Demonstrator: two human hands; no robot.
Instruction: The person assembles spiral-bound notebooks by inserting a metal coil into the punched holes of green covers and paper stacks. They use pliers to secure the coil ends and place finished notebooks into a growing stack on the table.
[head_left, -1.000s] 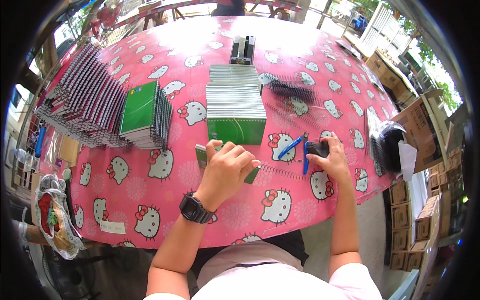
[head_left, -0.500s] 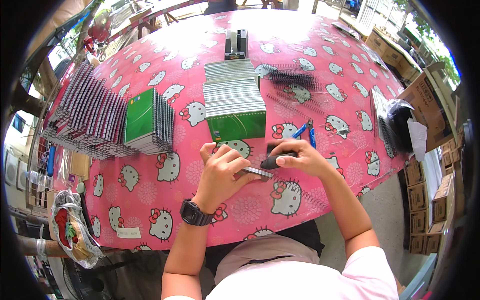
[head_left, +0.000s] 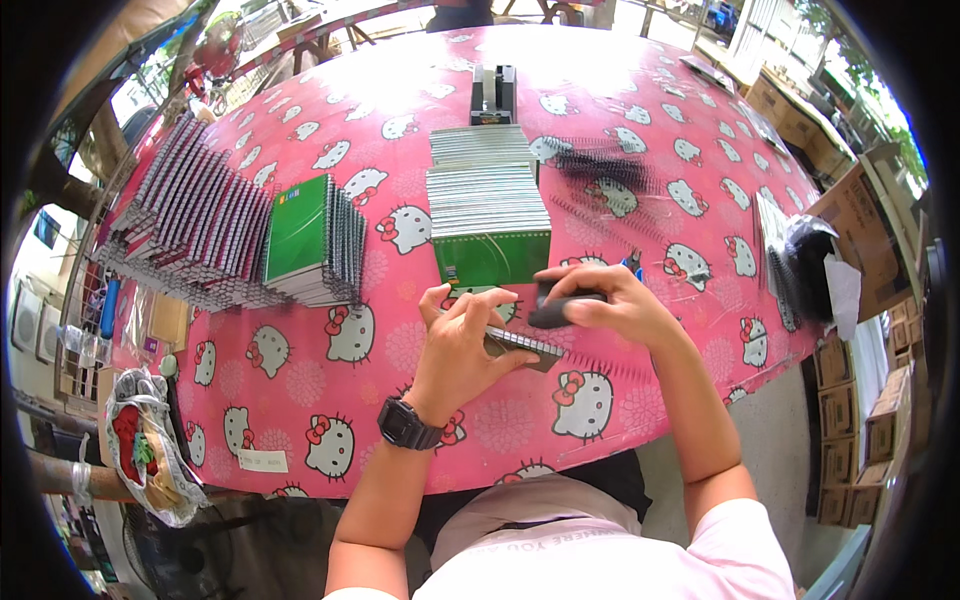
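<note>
My left hand (head_left: 455, 350), with a black watch on its wrist, pinches a small notebook (head_left: 528, 347) just above the table, its edge turned up. A thin spiral coil (head_left: 612, 366) runs along that edge and sticks out to the right. My right hand (head_left: 625, 305) is wrapped round a dark, rounded hand tool (head_left: 560, 308) close to the notebook's edge; its exact kind is unclear. Just beyond my hands stands a row of green-covered notebooks (head_left: 495, 258) with punched edges. Blue-handled pliers (head_left: 633, 262) lie behind my right hand, mostly hidden.
Loose dark coils (head_left: 605, 168) lie at the far right of the row. A tape dispenser (head_left: 493, 96) stands behind it. At left are stacked spiral-bound notebooks (head_left: 190, 225) and green ones (head_left: 300, 230). A black bag (head_left: 808, 255) sits at the right edge near cardboard boxes (head_left: 865, 225).
The view has shifted slightly. My right hand with the dark tool has moved up a little from the notebook's edge and covers more of the pliers. My left hand still grips the notebook.
</note>
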